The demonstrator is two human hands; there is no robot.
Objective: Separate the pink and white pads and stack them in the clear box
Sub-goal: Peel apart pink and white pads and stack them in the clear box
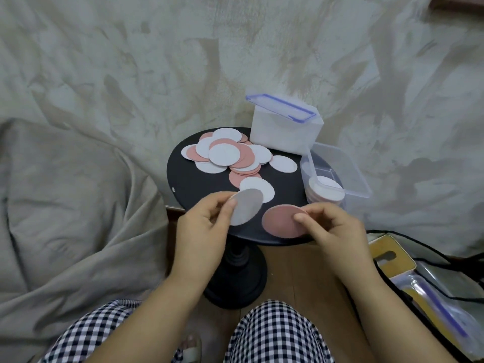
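My left hand (204,221) pinches a white round pad (247,206) by its left edge, held tilted above the small black round table (183,179). My right hand (330,226) pinches a pink round pad (280,221) by its right edge, just to the right of the white one; the two pads are apart. A loose heap of pink and white pads (227,155) lies on the table behind them. At the table's right edge stands the open clear box (337,158), with a stack of pads (326,191) in it, a white one on top.
A closed white box with a blue-trimmed lid (285,127) stands at the back of the table. Crumpled grey-green bedding (104,100) surrounds the table. A bag with yellow and clear items (429,284) lies on the floor at the right. My checked-trousered knees (275,334) are below.
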